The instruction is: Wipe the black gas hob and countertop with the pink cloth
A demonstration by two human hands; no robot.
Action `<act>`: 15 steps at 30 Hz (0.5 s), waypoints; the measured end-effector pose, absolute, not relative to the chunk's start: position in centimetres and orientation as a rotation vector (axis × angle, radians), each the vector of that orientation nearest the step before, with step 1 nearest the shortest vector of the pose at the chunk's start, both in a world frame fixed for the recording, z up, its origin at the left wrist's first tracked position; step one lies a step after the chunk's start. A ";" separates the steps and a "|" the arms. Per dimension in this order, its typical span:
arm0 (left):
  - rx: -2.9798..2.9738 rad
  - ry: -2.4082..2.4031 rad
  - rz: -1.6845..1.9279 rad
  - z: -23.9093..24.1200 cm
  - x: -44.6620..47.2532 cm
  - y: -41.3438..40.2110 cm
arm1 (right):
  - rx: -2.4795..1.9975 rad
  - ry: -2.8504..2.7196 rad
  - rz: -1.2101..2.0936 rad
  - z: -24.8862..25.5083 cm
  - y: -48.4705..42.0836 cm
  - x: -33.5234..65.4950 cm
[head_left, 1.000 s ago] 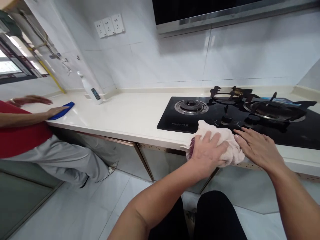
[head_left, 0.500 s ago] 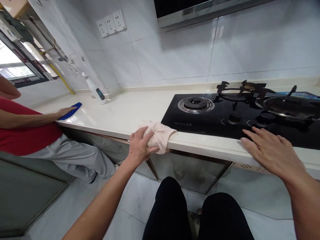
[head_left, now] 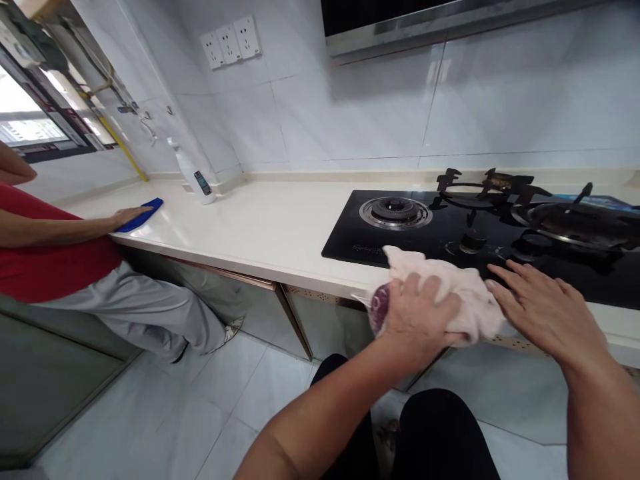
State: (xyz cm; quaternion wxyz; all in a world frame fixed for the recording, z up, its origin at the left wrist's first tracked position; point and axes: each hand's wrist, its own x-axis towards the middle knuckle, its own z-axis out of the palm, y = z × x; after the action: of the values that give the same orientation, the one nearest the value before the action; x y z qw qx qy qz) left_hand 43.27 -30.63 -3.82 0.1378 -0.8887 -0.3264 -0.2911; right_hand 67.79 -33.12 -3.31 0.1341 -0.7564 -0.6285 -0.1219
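My left hand (head_left: 417,313) is shut on a crumpled pale pink cloth (head_left: 477,310), pressing it against the front edge of the cream countertop (head_left: 250,227). A dark red patch shows on the cloth's left end. My right hand (head_left: 545,310) lies flat and open with its fingers spread, right next to the cloth and near the front of a black glass gas hob (head_left: 350,247). Its near burner (head_left: 395,212) stands uncovered, a little beyond the cloth.
At the left, a person in a red top (head_left: 50,260) rests a hand (head_left: 133,217) on a blue cloth (head_left: 147,215) on the counter. A white spray bottle (head_left: 195,177) stands against the wall. A range hood (head_left: 450,27) hangs above the hob, and metal cabinet fronts lie below.
My left hand has moved right along the counter edge with the cloth, which now lies spread in front of the hob. My right hand has shifted little.
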 end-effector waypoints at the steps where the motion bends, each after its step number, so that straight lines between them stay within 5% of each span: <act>1: -2.581 -0.915 -0.852 -3.9 44.4 -31.0 | -2.190 -1.831 -0.354 -3.4 -33.1 67.9; 15: -2.328 -1.057 -1.075 -4.8 29.7 -25.3 | -2.094 -1.814 -0.309 -4.8 -33.2 68.9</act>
State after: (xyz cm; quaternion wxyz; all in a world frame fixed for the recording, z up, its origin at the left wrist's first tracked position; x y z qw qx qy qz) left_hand 29.73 -25.31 -4.75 0.1832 -0.8251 -0.3746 -0.3812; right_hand 68.88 -33.23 -4.82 0.1760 -0.7394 -0.6406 -0.1091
